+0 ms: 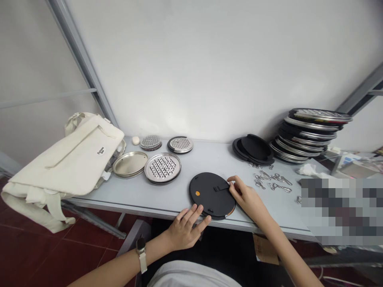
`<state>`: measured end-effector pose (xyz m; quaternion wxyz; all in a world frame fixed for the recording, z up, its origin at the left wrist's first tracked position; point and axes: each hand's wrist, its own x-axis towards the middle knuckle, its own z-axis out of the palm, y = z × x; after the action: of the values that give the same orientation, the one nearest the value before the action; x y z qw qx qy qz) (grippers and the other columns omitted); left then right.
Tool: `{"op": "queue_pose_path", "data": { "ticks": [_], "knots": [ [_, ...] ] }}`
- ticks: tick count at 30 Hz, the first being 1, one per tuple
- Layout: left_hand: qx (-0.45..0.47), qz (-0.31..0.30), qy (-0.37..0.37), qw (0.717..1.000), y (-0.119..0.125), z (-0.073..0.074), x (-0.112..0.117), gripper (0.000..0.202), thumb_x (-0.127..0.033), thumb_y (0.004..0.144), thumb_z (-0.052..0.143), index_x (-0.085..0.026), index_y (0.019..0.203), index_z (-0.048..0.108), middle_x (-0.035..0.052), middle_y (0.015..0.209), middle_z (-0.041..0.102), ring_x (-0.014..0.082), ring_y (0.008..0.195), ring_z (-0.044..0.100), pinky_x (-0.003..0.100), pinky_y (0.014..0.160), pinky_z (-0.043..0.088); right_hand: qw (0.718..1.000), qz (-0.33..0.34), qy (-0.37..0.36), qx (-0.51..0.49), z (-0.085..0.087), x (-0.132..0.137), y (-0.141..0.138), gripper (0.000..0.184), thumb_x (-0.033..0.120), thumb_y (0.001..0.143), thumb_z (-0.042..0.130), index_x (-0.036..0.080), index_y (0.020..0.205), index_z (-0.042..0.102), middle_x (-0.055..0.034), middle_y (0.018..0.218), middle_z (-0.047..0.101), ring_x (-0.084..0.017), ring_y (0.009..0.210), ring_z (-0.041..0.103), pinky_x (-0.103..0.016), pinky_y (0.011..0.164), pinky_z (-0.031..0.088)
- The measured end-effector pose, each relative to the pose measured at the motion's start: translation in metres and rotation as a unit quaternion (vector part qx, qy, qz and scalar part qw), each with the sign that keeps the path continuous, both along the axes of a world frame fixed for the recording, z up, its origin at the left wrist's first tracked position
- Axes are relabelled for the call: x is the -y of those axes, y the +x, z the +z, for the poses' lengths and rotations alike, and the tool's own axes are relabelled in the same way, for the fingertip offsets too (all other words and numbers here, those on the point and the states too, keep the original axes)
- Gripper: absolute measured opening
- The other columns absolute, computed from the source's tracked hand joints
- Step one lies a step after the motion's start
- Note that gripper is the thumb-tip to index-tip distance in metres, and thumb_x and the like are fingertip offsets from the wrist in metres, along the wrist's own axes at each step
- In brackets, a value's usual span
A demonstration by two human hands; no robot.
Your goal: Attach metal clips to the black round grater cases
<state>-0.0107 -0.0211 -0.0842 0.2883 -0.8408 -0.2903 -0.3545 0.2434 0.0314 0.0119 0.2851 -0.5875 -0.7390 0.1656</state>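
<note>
A black round plate (214,195) lies near the table's front edge, with a slot toward its right side, an orange dot and small raised tabs. My left hand (188,228) rests at the plate's near-left rim, fingers spread and fingertips touching it. My right hand (243,197) is pinched at the right rim, by the end of the slot; anything between thumb and forefinger is too small to make out. To the right lie several small bent metal wire pieces (265,178). A round metal grater disc (163,167) sits left of the plate.
Gold-coloured metal discs (130,162), smaller grater discs (151,142) and a black-edged grater disc (180,144) lie leftward. Black round plates (254,148) and a tall leaning stack of grater discs (308,135) stand right. A cream bag (72,159) overhangs the left end.
</note>
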Motion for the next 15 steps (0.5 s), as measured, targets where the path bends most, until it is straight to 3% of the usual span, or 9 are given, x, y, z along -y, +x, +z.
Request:
{"op": "queue_pose_path", "data": {
  "ticks": [8,15],
  "knots": [
    [0.000,0.006,-0.003,1.000,0.0005,-0.0017,0.0003,0.061,-0.024,0.081,0.058,-0.023,0.141,0.046,0.0122,0.146,0.043,0.0256,0.133,0.041,0.036,0.105,0.034,1.000,0.005,0.008,0.001,0.0023,0.0005,-0.0011,0.016,0.037,0.097,0.034,0.026,0.100,0.045,0.0050,0.059,0.054,-0.018,0.052,0.057,-0.025,0.055,0.040],
    [-0.001,-0.001,-0.006,1.000,0.0003,-0.0028,-0.0005,0.064,-0.023,0.080,0.058,-0.021,0.143,0.043,0.0141,0.150,0.036,0.0263,0.132,0.043,0.037,0.104,0.034,1.000,0.006,0.019,-0.005,0.0017,0.0009,-0.0010,0.012,0.033,0.096,0.035,0.026,0.098,0.044,0.0045,0.061,0.055,-0.018,0.052,0.057,-0.025,0.056,0.040]
  ]
}}
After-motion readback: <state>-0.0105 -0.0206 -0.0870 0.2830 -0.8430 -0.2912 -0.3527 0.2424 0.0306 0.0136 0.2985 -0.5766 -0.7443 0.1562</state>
